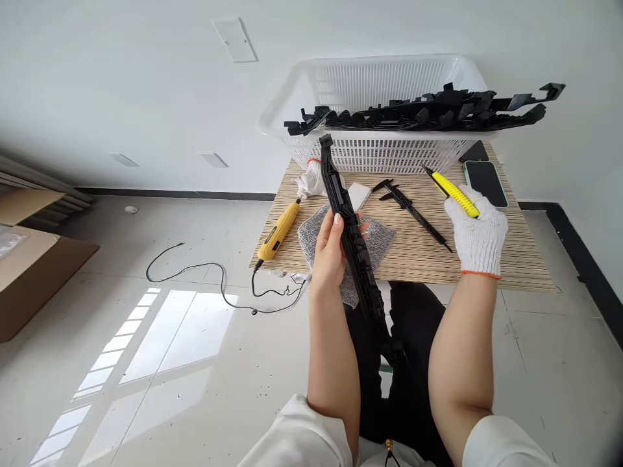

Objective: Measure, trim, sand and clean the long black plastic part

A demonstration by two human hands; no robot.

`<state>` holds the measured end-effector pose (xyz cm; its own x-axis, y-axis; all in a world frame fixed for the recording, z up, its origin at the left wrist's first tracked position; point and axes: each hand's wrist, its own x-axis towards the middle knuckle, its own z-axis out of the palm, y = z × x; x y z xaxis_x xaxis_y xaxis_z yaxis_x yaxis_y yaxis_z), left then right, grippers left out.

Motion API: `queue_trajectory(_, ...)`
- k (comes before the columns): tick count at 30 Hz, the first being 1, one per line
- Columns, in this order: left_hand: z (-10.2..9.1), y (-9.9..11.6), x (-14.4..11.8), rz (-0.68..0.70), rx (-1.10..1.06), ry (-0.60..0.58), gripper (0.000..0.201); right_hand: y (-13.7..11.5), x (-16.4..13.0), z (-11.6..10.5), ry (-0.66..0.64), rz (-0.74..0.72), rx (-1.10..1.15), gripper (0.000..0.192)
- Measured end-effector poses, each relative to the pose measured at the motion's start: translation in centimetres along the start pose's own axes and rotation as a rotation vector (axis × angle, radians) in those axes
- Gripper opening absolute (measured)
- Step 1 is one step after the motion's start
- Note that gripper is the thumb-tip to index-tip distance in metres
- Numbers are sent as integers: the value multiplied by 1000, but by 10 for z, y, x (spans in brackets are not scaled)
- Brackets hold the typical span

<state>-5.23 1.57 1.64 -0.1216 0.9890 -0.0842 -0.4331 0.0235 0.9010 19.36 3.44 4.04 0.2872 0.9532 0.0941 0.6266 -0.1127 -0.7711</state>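
Note:
My bare left hand [331, 250] is closed around a long black plastic part [357, 253], thumb on its near face. The part slants from the basket's front down over my lap. In a white knitted glove with an orange cuff, my right hand [479, 230] grips a yellow utility knife [455, 192], its dark tip pointing up and left above the table. Between the hands a black caliper [413, 213] lies on the table. Behind my left hand is a grey cloth [382, 243], with a white flat object [359, 196] beside it.
A white plastic basket [394, 154] at the back holds several black plastic parts [413, 113], their ends overhanging. On the wood-striped table [516, 253] lie a yellow corded rotary tool [280, 231], another white glove [312, 179] and a phone [485, 184]. A cable [221, 272] trails on the floor; a cardboard box [43, 272] stands left.

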Motion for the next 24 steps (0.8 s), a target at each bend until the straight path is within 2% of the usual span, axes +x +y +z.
queue_trajectory(3,1,0,0,-26,16,33,47,12,4,4,139,-24,-224,48)
queue_trajectory(7,0,-2,2,-22,35,32,52,17,6,10,22,-43,-422,50)
queue_trajectory(9,-2,-3,2,-16,36,28,54,11,4,12,-20,-42,-467,51)
queue_trajectory(11,-3,-4,2,-15,31,26,54,0,1,12,0,-48,-465,48)
queue_trajectory(13,-1,-4,0,4,19,27,51,-17,-6,13,43,-86,-391,44)
queue_trajectory(14,2,-3,-1,27,13,30,49,-26,-9,14,23,-116,-321,44)
queue_trajectory(15,7,-2,-2,59,8,36,47,-36,-13,16,-61,-148,-229,44)
queue_trajectory(18,26,6,0,166,36,31,40,-60,-26,30,-585,-229,61,48)
queue_trajectory(20,40,17,1,258,116,-9,36,-70,-32,39,-836,-287,172,44)
queue_trajectory(22,48,34,-5,394,222,-19,36,-74,-35,43,-949,-293,224,30)
queue_trajectory(24,47,55,-28,471,285,19,44,-74,-34,40,-983,-229,241,20)
